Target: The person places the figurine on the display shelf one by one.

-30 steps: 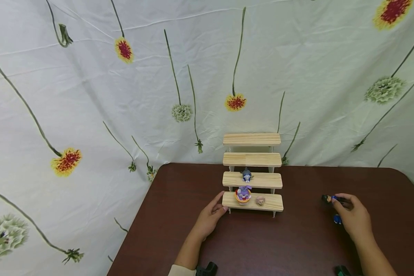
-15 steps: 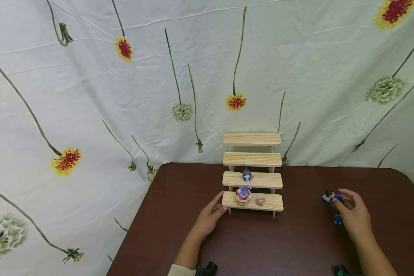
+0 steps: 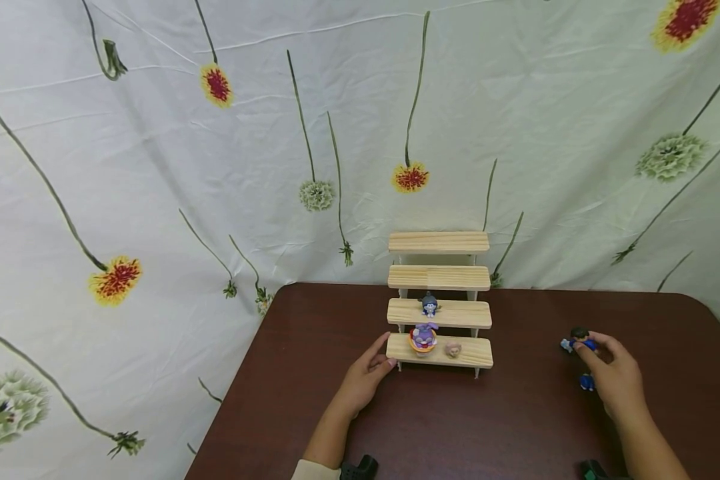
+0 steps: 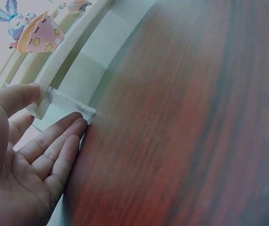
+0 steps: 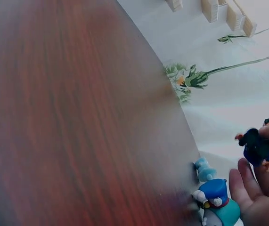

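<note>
In the head view my left hand is at the left end of the lowest step of a tiered wooden display shelf. Its thumb and index finger hold the board's end, while the other fingers stretch beside the clear leg. My right hand, at the right of the table, pinches a small dark-haired figurine in blue between thumb and fingers. In the right wrist view that figurine is held above a blue-and-white figurine and a pale blue figurine.
The lowest step carries a purple rabbit-eared figurine and a small pinkish figurine. On the second step stands a dark blue figurine. The brown table meets a flower-printed white cloth at the back.
My right hand has picked the dark-haired figurine up from lying flat and turned it. A pale blue figurine now shows beside it. My left hand and the shelf stay put.
</note>
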`<action>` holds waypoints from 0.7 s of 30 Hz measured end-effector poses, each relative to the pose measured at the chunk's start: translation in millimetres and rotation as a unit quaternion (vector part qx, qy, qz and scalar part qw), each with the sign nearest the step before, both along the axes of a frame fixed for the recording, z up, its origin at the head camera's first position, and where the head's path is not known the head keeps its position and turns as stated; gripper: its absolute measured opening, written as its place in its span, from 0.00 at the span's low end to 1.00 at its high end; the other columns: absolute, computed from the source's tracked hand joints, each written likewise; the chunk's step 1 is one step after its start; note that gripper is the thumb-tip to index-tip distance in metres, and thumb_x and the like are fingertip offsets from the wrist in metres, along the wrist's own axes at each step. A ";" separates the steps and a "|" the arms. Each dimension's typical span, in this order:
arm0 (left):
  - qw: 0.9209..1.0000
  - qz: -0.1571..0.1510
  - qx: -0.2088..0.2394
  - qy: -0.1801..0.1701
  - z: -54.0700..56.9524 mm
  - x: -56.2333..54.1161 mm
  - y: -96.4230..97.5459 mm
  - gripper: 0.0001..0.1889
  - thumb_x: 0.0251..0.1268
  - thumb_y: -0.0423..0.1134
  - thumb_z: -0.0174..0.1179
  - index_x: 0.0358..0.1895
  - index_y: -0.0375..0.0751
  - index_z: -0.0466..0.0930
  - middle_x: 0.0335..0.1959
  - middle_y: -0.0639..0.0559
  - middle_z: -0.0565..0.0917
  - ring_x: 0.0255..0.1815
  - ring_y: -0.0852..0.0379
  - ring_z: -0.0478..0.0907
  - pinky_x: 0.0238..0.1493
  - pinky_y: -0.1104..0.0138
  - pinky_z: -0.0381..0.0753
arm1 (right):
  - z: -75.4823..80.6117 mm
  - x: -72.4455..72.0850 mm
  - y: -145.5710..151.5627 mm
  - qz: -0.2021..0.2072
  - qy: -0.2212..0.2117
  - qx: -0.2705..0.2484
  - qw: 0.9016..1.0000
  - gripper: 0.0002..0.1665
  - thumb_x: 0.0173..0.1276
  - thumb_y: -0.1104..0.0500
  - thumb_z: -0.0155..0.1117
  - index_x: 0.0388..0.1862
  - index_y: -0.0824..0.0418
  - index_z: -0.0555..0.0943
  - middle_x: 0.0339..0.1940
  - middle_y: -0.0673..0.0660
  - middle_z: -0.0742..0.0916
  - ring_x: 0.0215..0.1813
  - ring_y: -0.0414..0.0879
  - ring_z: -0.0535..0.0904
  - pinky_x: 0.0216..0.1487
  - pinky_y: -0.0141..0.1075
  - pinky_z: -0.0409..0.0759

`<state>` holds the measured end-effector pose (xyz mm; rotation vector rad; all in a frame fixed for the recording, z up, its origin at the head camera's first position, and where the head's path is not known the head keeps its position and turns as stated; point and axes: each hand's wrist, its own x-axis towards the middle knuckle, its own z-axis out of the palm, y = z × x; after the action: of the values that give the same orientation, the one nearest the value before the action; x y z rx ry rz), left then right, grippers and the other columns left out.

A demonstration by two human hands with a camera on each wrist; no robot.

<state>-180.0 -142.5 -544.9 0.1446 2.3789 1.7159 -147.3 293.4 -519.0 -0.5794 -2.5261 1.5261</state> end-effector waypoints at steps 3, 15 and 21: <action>1.000 -0.001 0.002 0.000 0.3 0.1 -0.8 0.31 0.74 0.51 0.60 0.77 0.68 0.62 0.53 0.47 0.87 0.56 0.55 0.82 0.58 0.58 0.77 | 0.2 0.5 -1.3 0.005 0.000 -0.007 1.000 0.34 0.74 0.40 0.60 0.67 0.62 0.73 0.46 0.40 0.78 0.37 0.26 0.72 0.34 0.31 0.78; 1.000 -0.001 -0.006 -0.003 -1.6 -0.8 -1.4 0.31 0.73 0.53 0.60 0.76 0.69 0.63 0.53 0.48 0.87 0.54 0.57 0.82 0.56 0.61 0.77 | 2.6 1.4 -8.1 0.040 0.019 -0.020 0.999 0.35 0.72 0.37 0.61 0.67 0.59 0.74 0.39 0.22 0.77 0.42 0.21 0.71 0.39 0.28 0.74; 1.000 -0.001 -0.003 -0.004 -1.3 -1.0 -1.6 0.31 0.73 0.53 0.60 0.77 0.68 0.63 0.52 0.48 0.87 0.54 0.57 0.82 0.57 0.61 0.77 | 6.4 -0.5 -13.6 0.050 0.021 -0.021 0.998 0.35 0.72 0.37 0.61 0.68 0.58 0.74 0.41 0.22 0.78 0.44 0.19 0.71 0.44 0.30 0.71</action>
<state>-181.0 -144.1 -546.2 0.1392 2.3769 1.7047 -147.8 279.8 -512.6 -0.4276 -2.5328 1.6114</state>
